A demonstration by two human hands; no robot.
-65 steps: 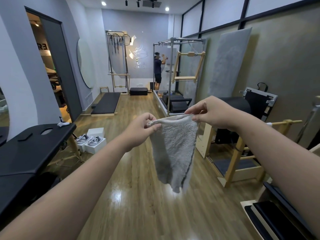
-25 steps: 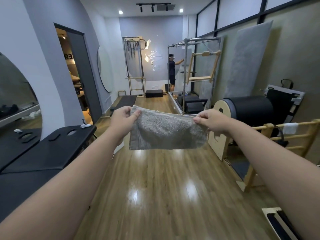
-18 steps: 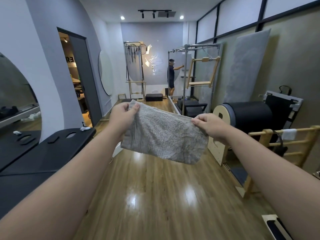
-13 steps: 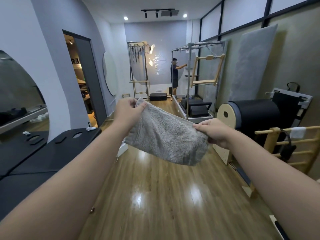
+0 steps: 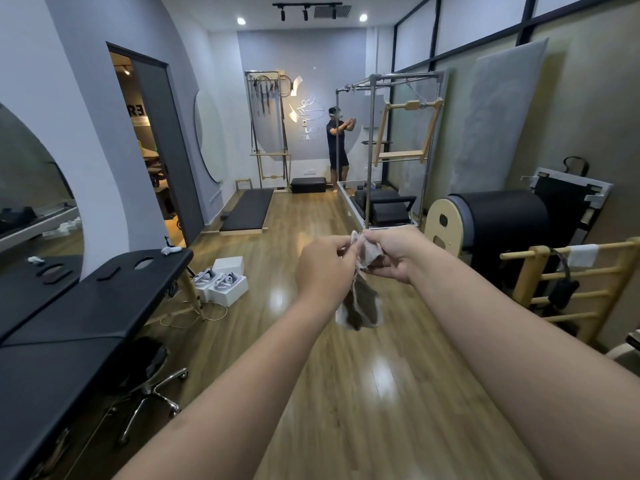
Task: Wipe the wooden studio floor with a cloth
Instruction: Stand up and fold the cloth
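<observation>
A grey terry cloth [image 5: 360,308] hangs folded and bunched in the air in front of me, well above the glossy wooden floor [image 5: 346,393]. My left hand [image 5: 323,268] pinches its top edge from the left. Close beside it, my right hand [image 5: 393,252] grips the same top edge from the right. The two hands nearly touch. The lower part of the cloth dangles free below them, blurred.
A black massage table [image 5: 86,317] and a wheeled stool [image 5: 149,372] stand at the left, with white boxes [image 5: 225,284] on the floor beyond. At the right are a ladder barrel [image 5: 495,226], wooden rungs [image 5: 571,289] and a metal-framed reformer [image 5: 384,199]. A person [image 5: 337,147] stands at the far wall.
The hands have come together, so the cloth that was stretched flat between them now hangs folded and bunched. The view has tilted down a little, showing more floor.
</observation>
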